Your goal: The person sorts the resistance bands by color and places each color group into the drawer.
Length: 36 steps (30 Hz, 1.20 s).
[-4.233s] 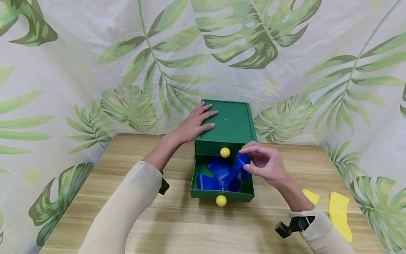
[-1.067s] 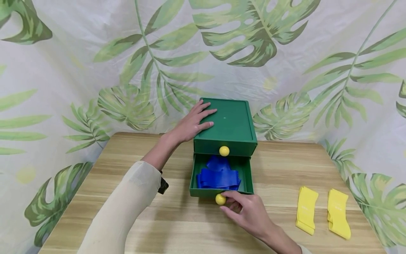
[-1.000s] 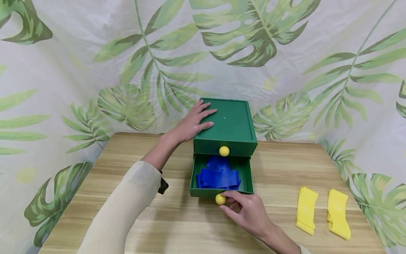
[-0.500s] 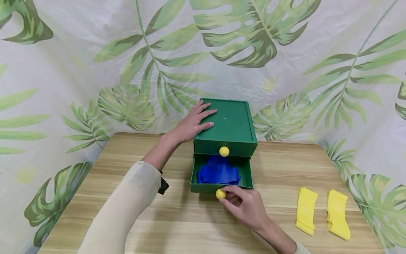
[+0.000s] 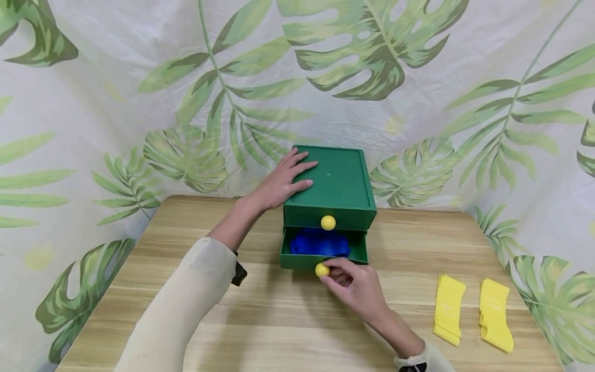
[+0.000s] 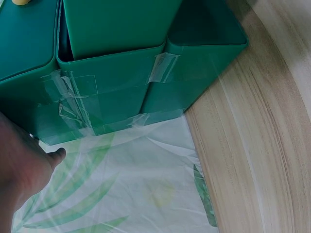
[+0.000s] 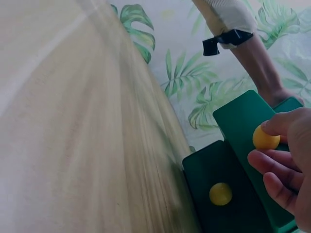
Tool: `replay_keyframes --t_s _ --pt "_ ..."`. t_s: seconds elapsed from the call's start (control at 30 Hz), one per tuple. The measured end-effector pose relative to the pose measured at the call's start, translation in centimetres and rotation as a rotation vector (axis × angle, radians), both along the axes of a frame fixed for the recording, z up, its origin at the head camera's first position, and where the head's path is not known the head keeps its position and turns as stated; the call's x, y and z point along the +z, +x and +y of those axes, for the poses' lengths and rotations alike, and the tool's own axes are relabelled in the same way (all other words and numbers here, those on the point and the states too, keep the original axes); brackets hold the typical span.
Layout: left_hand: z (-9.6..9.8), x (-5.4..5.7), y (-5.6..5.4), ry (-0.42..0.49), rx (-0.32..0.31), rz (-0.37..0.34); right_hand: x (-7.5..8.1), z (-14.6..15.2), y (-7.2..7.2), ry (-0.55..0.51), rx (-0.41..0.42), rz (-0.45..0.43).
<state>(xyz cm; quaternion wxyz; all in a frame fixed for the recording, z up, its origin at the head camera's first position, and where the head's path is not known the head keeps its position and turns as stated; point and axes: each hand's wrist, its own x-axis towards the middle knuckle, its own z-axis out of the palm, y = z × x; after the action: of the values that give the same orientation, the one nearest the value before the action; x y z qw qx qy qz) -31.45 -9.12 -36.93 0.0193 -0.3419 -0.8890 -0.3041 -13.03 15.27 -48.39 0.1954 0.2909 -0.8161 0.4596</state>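
A green drawer unit stands toward the back of the table. My left hand rests on its top at the left, fingers spread; in the left wrist view my left hand is partly cut off. My right hand pinches the yellow knob of the middle drawer, which stands part-way out. Blue folded stretch bands lie inside it, their far part hidden under the top drawer. In the right wrist view my right hand has thumb and finger on the knob.
Two yellow folded bands lie side by side on the table at the right. The top drawer with its yellow knob is closed. Below, a bottom drawer has another yellow knob. A leaf-print cloth hangs behind.
My right hand has let go of a blue band in the middle drawer and taken its knob. The drawer has slid inward with the bands. The left hand has stayed on top.
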Motion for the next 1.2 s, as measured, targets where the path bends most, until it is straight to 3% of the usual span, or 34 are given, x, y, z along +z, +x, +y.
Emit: replay_keyframes --t_s 0.33,0.93,1.2 --pt "-0.1 -0.3 -0.1 0.021 -0.002 -0.014 -0.4 -0.1 -2.2 -0.054 -0.029 -0.045" --pt "0.0 -0.2 -0.2 0.018 -0.003 -0.013 -0.6 -0.2 -4.5 -0.160 -0.071 -0.238" --pt "0.0 -0.2 -0.2 0.014 -0.002 -0.006 -0.6 -0.2 -5.3 -0.213 -0.086 -0.275"
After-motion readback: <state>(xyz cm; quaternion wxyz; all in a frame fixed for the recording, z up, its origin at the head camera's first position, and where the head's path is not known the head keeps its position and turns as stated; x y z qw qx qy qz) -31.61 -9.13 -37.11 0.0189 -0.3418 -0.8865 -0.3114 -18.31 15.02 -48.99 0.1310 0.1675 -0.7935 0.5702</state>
